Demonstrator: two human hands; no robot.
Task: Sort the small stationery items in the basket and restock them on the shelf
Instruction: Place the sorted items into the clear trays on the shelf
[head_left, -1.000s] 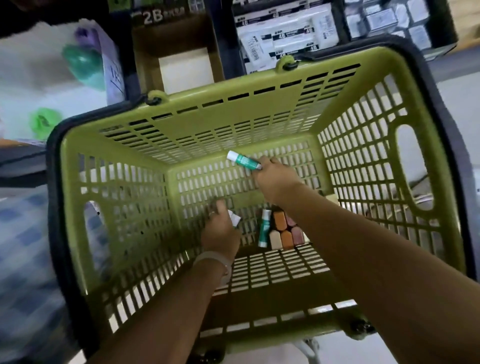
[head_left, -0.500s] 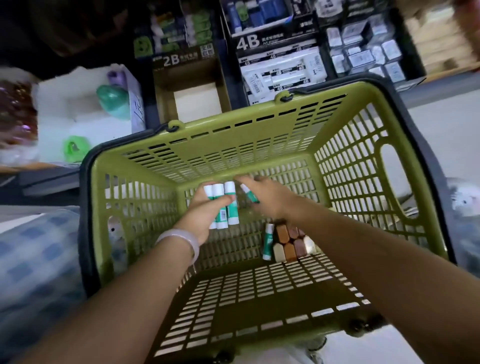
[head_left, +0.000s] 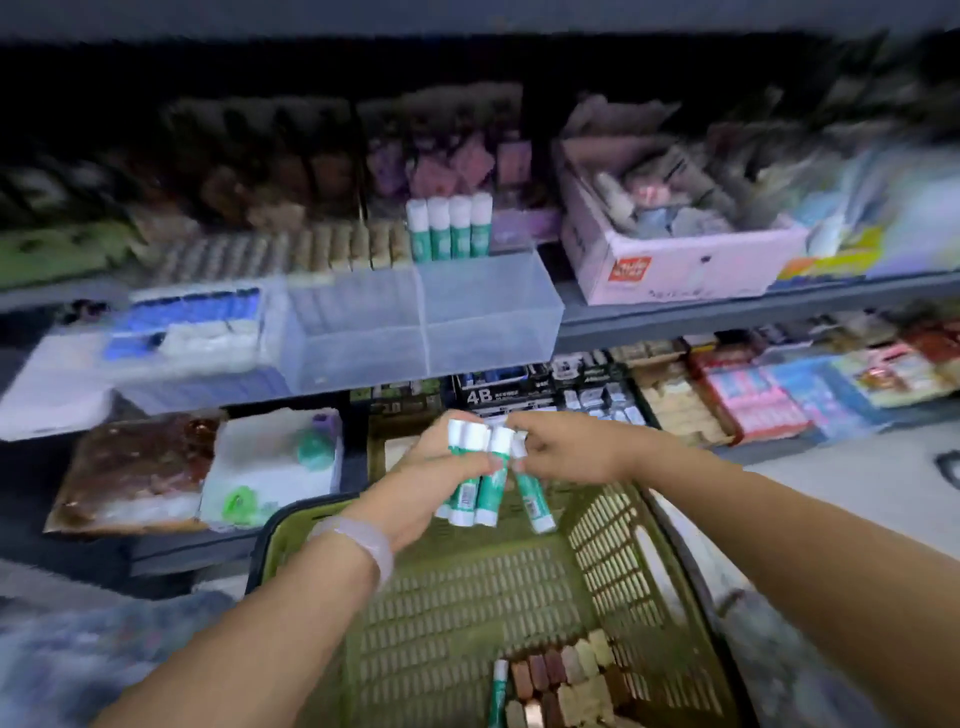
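Four glue sticks (head_left: 478, 483) (both hands) above basket rim (head_left: 291, 512)

Left hand (head_left: 441, 467) grips glue stick bundle (head_left: 475, 478) above green basket (head_left: 467, 597); right hand (head_left: 566, 449) pinches one stick (head_left: 531, 496).

Green-and-white glue sticks (head_left: 480, 480), olive-green slotted basket (head_left: 467, 597), brown-and-beige blocks (head_left: 563, 680)

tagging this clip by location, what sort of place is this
Most likely a stationery shop aisle. Grey shelves carry boxed stock, a row of white-and-green glue sticks stands behind a clear plastic bin, and an olive-green plastic shopping basket sits below.
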